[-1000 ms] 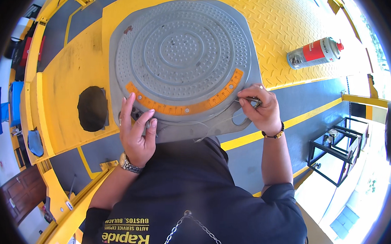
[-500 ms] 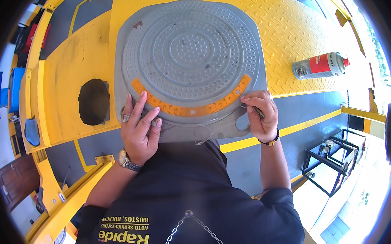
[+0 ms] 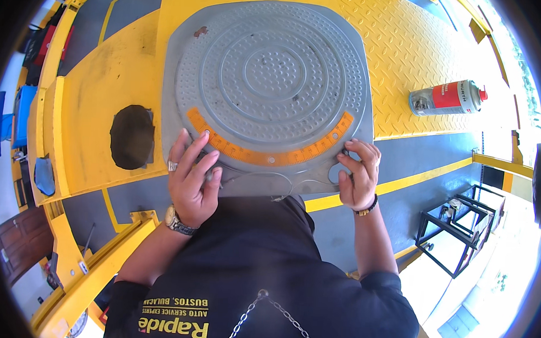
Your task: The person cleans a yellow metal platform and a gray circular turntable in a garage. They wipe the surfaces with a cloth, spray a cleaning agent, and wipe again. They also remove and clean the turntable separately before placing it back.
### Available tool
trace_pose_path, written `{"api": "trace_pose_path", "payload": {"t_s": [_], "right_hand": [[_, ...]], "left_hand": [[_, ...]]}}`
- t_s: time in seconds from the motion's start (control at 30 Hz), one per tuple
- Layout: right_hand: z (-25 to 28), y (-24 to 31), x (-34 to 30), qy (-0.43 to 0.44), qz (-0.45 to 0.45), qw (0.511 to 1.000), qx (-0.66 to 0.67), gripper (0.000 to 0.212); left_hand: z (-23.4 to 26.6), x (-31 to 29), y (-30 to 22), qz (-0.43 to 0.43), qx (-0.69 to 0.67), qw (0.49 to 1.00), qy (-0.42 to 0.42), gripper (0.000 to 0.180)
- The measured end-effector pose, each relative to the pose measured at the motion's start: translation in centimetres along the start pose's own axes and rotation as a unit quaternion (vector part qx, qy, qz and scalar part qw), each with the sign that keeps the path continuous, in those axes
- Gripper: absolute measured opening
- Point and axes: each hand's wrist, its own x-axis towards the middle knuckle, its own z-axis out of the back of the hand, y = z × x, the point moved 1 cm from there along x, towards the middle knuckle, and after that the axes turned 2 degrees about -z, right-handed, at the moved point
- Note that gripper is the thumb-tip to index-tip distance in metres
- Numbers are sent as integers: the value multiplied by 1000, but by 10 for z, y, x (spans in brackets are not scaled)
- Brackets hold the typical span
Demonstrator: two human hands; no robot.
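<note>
A grey metal turn plate (image 3: 269, 44) with a dimpled round top fills the middle of the view, an orange curved scale (image 3: 253, 155) along its near side. On its near left edge rests my left hand (image 3: 192, 184), open, fingers spread and fingertips by the end of the scale. At the near right corner, beside a round hole, my right hand (image 3: 361, 178) touches the plate with loosely bent fingers, the thumb apart from them. A small dark piece shows at its fingertips, mostly hidden. A thin wire (image 3: 291, 183) loops along the near edge between both hands.
The plate lies on a yellow platform with a diamond-tread surface (image 3: 384, 60). A grey and red spray can (image 3: 446, 97) lies on its side at right. A dark opening (image 3: 131, 137) is at left. A black metal frame (image 3: 453, 226) stands on the floor at right.
My right hand has loosened from its pinch on a small dark piece, its fingers now farther apart. My left hand stays at the near left edge. The view has shifted slightly.
</note>
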Motion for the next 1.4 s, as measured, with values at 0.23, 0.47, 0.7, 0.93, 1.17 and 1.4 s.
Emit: {"api": "trace_pose_path", "payload": {"t_s": [0.23,0.47,0.7,0.93,1.17,1.4], "right_hand": [[-18,17,-26,-181,-33,983,24,35],[-24,51,-20,-163,-50,985,-15,27],[-23,81,10,-121,-6,993,-4,21],[-52,151,63,52,45,992,109,43],[-55,168,84,17,-1,994,107,38],[-66,177,97,75,-148,934,316,24]], "left_hand": [[35,-37,7,193,-165,967,-1,40],[37,-19,5,236,-138,961,32,44],[29,0,24,337,-248,903,-96,20],[39,1,-10,428,-559,709,-42,19],[32,1,-14,245,-652,713,-77,20],[25,4,2,191,-621,758,-48,40]]}}
